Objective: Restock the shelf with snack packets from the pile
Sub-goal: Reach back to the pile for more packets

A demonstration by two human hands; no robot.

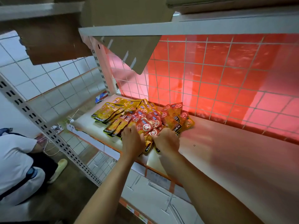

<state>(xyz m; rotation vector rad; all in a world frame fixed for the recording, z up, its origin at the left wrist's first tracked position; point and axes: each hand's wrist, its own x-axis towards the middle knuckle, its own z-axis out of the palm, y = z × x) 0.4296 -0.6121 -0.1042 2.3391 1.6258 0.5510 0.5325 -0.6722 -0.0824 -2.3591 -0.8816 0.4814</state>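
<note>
One packet pile (142, 118), one shelf (226, 143)

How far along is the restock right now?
Done: packets already lie on the left of the shelf. In hand: left hand and right hand grip the front red ones. Left: the right of the shelf is bare, and the packets lie loose, not in rows.

Glossy foil snack packets (142, 117) on smooth matt shelf (226, 143); wire-mesh back (210, 75).

Both bare forearms reach toward 12 o'clock; left hand (131, 140) and right hand (166, 141), side by side, grip packets (146, 126) with curled fingers.
</note>
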